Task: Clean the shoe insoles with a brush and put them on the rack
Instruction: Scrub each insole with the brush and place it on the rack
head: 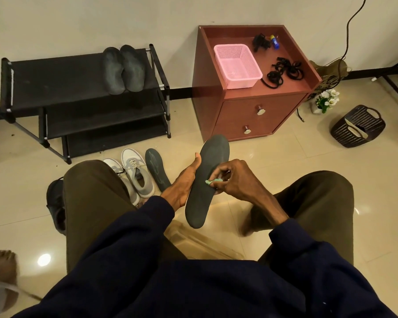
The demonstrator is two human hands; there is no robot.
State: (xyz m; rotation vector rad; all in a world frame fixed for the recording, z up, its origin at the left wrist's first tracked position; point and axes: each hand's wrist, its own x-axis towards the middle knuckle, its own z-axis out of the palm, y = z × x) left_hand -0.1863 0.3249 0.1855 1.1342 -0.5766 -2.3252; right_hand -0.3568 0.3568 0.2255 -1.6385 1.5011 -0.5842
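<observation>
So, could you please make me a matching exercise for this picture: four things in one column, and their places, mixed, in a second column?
Things
1. pink basket
2. green brush
3. single insole
4. pair of insoles

Places
a. on the top shelf of the rack
b. held in the left hand
c. on top of the cabinet
d. pinched in the right hand

Right pairs: 1-c, 2-d, 3-b, 4-a.
</observation>
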